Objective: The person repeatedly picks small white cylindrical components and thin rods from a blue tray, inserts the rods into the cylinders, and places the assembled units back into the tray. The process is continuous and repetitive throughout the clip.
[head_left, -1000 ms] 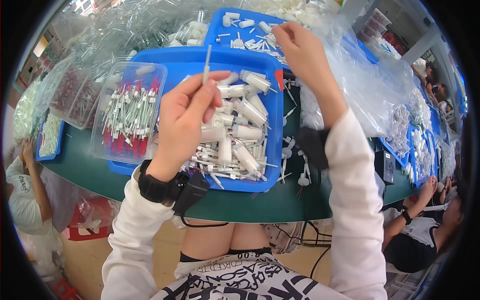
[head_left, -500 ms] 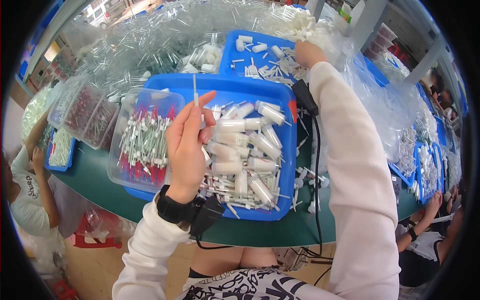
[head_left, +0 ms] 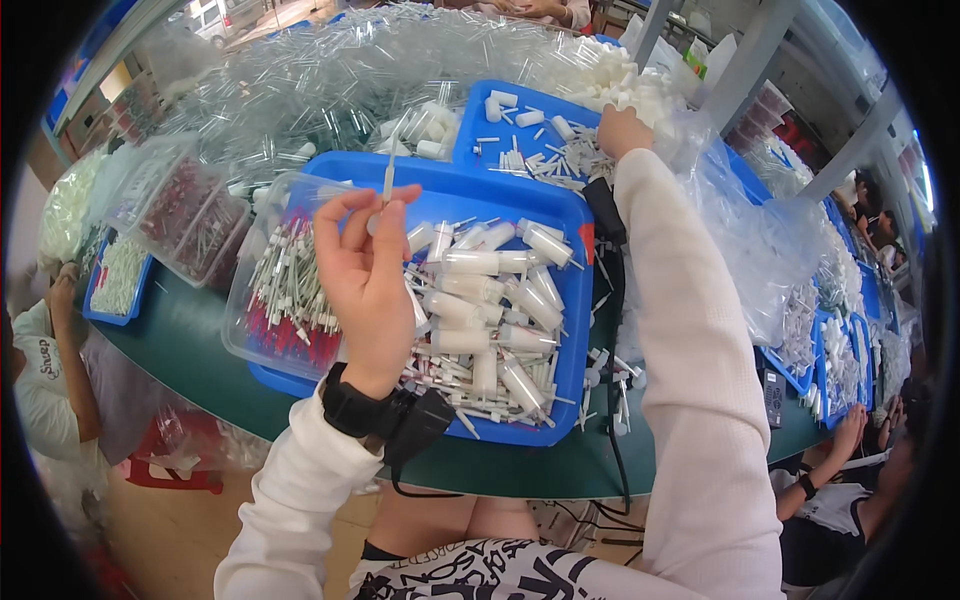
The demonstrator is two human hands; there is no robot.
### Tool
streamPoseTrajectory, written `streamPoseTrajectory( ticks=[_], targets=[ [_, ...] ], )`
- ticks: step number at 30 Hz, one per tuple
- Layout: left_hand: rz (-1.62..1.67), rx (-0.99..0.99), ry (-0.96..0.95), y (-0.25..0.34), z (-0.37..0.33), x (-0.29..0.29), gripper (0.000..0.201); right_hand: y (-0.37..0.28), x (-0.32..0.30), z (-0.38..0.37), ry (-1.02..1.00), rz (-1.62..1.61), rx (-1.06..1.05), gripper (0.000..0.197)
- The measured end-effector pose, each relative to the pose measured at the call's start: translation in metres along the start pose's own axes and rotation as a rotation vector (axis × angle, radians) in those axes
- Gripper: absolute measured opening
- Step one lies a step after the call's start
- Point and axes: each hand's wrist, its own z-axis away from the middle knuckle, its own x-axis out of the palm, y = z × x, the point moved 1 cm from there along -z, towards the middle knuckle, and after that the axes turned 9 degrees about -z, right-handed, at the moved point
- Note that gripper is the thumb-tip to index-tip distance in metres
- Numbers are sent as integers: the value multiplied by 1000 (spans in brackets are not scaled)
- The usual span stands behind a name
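Note:
My left hand (head_left: 365, 270) is raised over the big blue tray (head_left: 575, 385), closed in a pinch on a thin white stick (head_left: 391, 170) with a wider lower part. The stick stands nearly upright. Beneath and right of this hand, the tray holds several frosted white cylinders (head_left: 465, 341) with thin stems, and loose thin white sticks. My right hand (head_left: 624, 132) reaches to the right side of the smaller blue tray (head_left: 480, 92), beside a heap of white cylindrical pieces (head_left: 625, 75). Its fingertips are hidden, so I cannot see what they hold. Short white pieces (head_left: 575, 158) lie near it.
Left of the big tray stands a clear box (head_left: 240, 325) of white sticks with red parts. Beyond lies a large heap of clear tubes (head_left: 330, 80). A black cable (head_left: 612, 400) hangs by my right arm. People work at both sides along the green table (head_left: 200, 355).
The left hand has moved slightly left and turned, still pinching the thin stick. The right hand stays at the far tray's right side; the whole view has shifted slightly.

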Motion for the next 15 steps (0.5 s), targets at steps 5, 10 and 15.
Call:
streamPoseTrajectory(
  ticks=[5,10,15],
  targets=[
    [-17,97,8,13,-9,-5,13,2,-4,5,-191,22,-232,34],
    [-11,216,129,33,-21,-23,24,2,-7,4,-222,2,-209,38],
    [6,198,139,33,-21,-28,26,3,1,-1,-212,124,-199,34]
  ],
)
